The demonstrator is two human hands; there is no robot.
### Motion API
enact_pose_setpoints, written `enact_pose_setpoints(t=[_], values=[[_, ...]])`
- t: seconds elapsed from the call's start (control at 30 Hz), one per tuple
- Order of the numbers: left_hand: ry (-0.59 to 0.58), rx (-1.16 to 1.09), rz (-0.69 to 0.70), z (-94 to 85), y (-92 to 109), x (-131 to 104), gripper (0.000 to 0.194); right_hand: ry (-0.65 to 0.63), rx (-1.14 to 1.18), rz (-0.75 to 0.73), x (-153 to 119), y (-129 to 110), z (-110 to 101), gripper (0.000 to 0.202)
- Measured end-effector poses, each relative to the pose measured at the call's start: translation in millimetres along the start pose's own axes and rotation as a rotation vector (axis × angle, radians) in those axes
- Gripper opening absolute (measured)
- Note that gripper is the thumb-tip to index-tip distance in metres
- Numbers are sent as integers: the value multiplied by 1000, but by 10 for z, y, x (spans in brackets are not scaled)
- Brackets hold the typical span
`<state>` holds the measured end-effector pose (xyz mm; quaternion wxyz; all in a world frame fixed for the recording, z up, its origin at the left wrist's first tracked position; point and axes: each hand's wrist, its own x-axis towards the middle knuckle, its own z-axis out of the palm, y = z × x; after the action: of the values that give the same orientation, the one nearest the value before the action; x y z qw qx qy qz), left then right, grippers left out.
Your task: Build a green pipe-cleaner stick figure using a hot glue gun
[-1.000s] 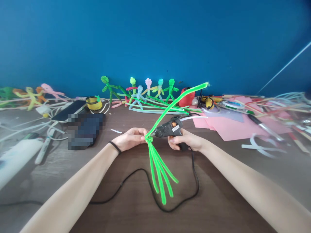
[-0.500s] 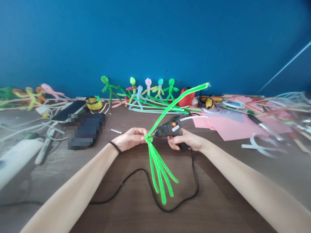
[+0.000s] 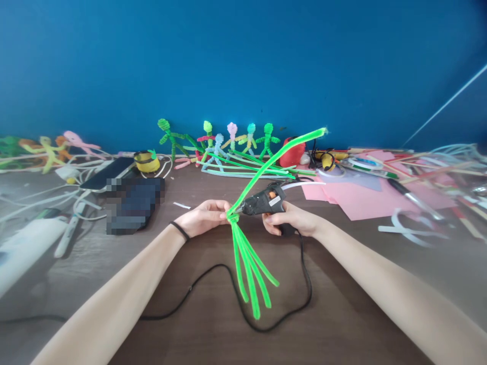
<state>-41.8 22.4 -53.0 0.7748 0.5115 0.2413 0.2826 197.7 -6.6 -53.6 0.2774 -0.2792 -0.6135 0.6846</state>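
Observation:
My left hand [image 3: 207,217] pinches a bundle of bright green pipe cleaners [image 3: 249,258] at its twisted knot. Several strands fan down from the knot toward me, and one longer strand slants up to the right. In my right hand [image 3: 291,220] is a black hot glue gun [image 3: 262,200], its fingers wrapped around the handle. The gun's metal nozzle points left and meets the bundle at the knot, close to my left fingertips. A white glue stick [image 3: 304,184] sticks out of the gun's back end. Whether glue is coming out is too small to see.
The gun's black cord [image 3: 262,330] loops over the brown table below my hands. Pipe-cleaner figures [image 3: 218,152] and loose green pipe cleaners [image 3: 262,170] are along the blue wall. Pink paper [image 3: 365,200] lies right, with a marker [image 3: 414,199]. Phones [image 3: 110,172] and white cables are left.

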Motion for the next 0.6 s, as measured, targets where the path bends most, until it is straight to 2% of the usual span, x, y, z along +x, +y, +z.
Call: enact_pose_setpoints(t=[0.6], values=[[0, -4, 0, 15, 15, -5, 21, 1, 31, 23, -6, 6, -9, 17]])
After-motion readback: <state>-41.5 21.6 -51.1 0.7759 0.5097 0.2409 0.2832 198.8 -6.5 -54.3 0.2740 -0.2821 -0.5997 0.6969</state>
